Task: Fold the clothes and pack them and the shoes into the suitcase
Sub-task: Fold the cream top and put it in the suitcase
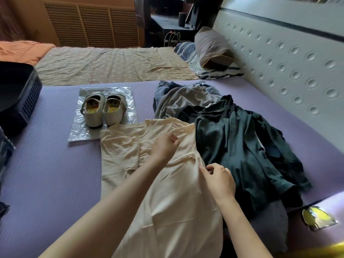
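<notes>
Left hand (164,147) and right hand (220,180) fingers pinch the cream cotton T-shirt (167,211) along one side, probably to fold it inward.

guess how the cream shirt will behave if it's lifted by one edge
Probably floppy: the cream shirt lies in soft creases and bunches where the left hand and right hand pinch it. Likely light, since the fabric looks thin. It may drag on the dark green garment it touches.
</notes>
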